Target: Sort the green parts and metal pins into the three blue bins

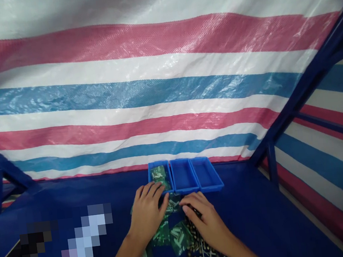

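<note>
My left hand (pixel 149 208) lies palm down with its fingers apart, just in front of the left blue tray (pixel 150 177). Small clear green-tinted bags (pixel 161 233) holding pale pieces are under and around it. Inside the tray is another such bag (pixel 159 173). My right hand (pixel 205 218) is curled, thumb near the index finger, above a pile of metal screws or bolts (pixel 202 254); what it holds, if anything, I cannot make out. Between the hands lie a bag (pixel 173 203) near the right fingertips and a bag of pale plugs (pixel 180 238).
Two more blue trays, a middle tray (pixel 184 176) and a right tray (pixel 207 173), stand beside the left one on the blue table (pixel 82 193). Blue metal posts (pixel 269 143) rise at both sides. A striped sheet (pixel 142 94) hangs behind. A pixelated patch (pixel 76 248) covers the lower left.
</note>
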The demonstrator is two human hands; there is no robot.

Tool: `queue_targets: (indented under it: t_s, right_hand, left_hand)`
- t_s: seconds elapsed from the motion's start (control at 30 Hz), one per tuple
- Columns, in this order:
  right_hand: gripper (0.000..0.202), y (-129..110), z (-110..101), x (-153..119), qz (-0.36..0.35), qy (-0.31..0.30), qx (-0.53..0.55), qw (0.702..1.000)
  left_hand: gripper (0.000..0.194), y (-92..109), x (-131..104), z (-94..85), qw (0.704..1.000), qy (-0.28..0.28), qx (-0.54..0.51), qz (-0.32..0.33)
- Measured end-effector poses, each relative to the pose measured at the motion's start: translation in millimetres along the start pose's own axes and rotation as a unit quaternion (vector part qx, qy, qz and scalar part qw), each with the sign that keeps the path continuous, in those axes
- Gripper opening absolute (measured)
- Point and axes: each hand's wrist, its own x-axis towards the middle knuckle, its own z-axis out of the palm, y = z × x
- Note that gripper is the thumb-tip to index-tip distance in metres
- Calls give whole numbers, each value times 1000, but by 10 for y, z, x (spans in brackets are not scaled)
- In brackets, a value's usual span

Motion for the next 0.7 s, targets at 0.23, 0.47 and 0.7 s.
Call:
queue_targets:
  t_s: [0.23,0.47,0.7]
  right_hand:
    - [23,10,28,-44,-14,-32,-120,992]
    - [22,30,13,-34,-7,-7,-156,988]
    - [26,-1,15,-46,-1,-36,-157,987]
  left_hand:
    - [55,-12,-49,97,989,22,-29,-144]
    - [34,-69,-77,148,978,0,-95,-188]
    - [32,-117,-75,153,982,-14,-92,-162]
